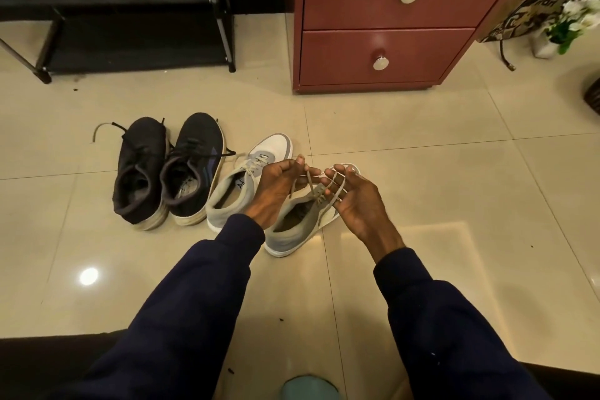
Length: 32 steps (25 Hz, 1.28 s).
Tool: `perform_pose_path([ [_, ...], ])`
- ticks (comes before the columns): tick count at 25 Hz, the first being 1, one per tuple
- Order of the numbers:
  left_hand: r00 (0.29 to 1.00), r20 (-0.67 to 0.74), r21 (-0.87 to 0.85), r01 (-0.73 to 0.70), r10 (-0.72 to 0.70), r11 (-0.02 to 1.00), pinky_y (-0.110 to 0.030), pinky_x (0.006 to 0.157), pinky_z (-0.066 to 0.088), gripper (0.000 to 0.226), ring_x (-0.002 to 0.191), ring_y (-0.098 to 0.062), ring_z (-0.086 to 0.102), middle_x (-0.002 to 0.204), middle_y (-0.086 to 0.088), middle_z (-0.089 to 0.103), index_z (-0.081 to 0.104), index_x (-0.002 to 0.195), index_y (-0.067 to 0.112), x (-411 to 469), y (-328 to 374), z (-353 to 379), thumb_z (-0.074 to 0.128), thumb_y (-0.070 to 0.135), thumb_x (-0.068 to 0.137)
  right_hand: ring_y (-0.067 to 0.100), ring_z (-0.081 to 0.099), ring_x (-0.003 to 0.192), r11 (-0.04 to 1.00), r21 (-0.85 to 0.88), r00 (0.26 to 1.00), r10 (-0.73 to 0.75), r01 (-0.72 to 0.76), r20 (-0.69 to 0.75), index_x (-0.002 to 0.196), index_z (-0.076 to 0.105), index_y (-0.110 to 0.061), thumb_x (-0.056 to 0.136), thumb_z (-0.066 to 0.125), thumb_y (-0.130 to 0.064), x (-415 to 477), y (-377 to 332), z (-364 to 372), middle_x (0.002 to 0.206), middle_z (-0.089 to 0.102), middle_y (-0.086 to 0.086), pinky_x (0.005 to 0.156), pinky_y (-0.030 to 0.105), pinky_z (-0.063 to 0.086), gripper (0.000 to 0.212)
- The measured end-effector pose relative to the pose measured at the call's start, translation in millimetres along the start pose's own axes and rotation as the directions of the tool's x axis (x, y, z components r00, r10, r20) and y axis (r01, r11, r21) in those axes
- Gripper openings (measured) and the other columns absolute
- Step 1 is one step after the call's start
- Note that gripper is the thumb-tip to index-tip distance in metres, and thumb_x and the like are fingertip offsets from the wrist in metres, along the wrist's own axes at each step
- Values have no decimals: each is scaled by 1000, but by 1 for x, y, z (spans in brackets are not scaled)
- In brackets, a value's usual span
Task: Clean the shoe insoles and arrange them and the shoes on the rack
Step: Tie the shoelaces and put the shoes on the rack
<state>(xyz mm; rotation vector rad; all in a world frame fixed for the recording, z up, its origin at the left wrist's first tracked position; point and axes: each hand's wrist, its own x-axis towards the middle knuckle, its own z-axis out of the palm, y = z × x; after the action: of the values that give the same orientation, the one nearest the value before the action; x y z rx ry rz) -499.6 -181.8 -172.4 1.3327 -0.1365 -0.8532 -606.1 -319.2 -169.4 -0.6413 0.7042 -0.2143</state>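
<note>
Navy sleeves [201, 286], left hand [276, 186] and right hand [358, 204] pinching grey shoe [285, 235] laces [310, 187]; insole print [240, 183] illegible.

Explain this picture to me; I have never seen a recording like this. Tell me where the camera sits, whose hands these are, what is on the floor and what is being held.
There is no machine here. A person wears one wide-angle camera on the head, looking forward and down, so the two dark-sleeved arms are their own. The left hand and the right hand both hold the laces of a grey shoe that sits on the tiled floor beneath them. Its partner, the other grey shoe, stands just to its left, and beside that is a pair of black shoes. Further back stand a black shoe rack and a red drawer cabinet. All four shoes are on the floor, none on the rack.
</note>
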Motion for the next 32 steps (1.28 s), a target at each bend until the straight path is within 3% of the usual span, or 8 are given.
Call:
perform_pose_path([
  [5, 998, -44, -155, 27, -34, 988, -71, 98, 49, 18, 96, -37, 67, 106, -19, 71, 71, 89, 13, 5, -18, 2, 61, 19, 103, 15, 58, 72, 960, -263, 994, -105, 100, -5, 127, 61, -8, 99, 51, -2, 5, 10, 5, 91, 64, 10, 66, 30, 46, 30],
  [12, 999, -48, -54, -19, 16, 998, -62, 93, 56, 12, 92, -35, 71, 103, -15, 75, 75, 104, 13, 10, -32, -1, 64, 15, 100, 9, 59, 65, 916, -397, 988, -109, 57, -109, 126, 63, -7, 98, 46, 0, 13, 17, 5, 88, 68, 8, 63, 23, 48, 33],
  [16, 998, -24, 67, -57, 59, 996, -52, 91, 60, 18, 96, -32, 73, 105, -15, 76, 77, 110, 8, 12, -35, -1, 61, 7, 101, 10, 65, 68, 768, -618, 940, -313, 164, -139, 104, 65, -10, 93, 53, -2, 12, 20, 12, 85, 70, 8, 55, 20, 49, 18],
  [19, 997, -53, 125, -45, 52, 991, -48, 93, 60, 19, 104, -31, 73, 111, -12, 77, 80, 106, 13, 14, -37, 1, 65, 3, 98, 21, 68, 84, 689, -707, 901, -395, 163, -177, 98, 57, -19, 91, 60, -6, 18, 23, 13, 95, 69, 10, 67, 27, 57, 15],
  [21, 995, -81, 144, -41, 53, 989, -46, 92, 60, 19, 105, -31, 73, 110, -11, 78, 80, 106, 12, 17, -39, 0, 69, 2, 95, 22, 71, 83, 676, -722, 894, -403, 149, -193, 106, 59, -14, 90, 63, -8, 22, 26, 11, 97, 72, 10, 73, 34, 61, 17],
  [26, 996, -73, 81, -47, 53, 996, -40, 80, 62, 15, 89, -28, 75, 96, -16, 78, 78, 98, 6, 14, -36, -3, 79, 0, 84, 10, 72, 67, 673, -715, 866, -458, 188, -203, 100, 75, -5, 86, 75, -10, 20, 26, 4, 81, 75, 3, 65, 21, 59, 14],
  [29, 997, -81, 55, -10, 15, 998, -38, 76, 63, 17, 84, -27, 76, 91, -14, 79, 76, 94, 7, 14, -36, 0, 83, 1, 80, 21, 73, 81, 776, -605, 877, -403, 178, -260, 98, 77, -8, 81, 80, -11, 21, 33, 3, 87, 76, 7, 74, 30, 61, 18],
  [32, 993, -116, 26, 38, -34, 999, -48, 84, 62, 23, 90, -34, 75, 93, -15, 78, 73, 95, 10, 20, -38, 1, 86, 1, 77, 17, 71, 83, 854, -494, 883, -348, 160, -316, 101, 77, -7, 83, 77, -5, 19, 36, 6, 89, 75, 5, 74, 24, 59, 18],
])
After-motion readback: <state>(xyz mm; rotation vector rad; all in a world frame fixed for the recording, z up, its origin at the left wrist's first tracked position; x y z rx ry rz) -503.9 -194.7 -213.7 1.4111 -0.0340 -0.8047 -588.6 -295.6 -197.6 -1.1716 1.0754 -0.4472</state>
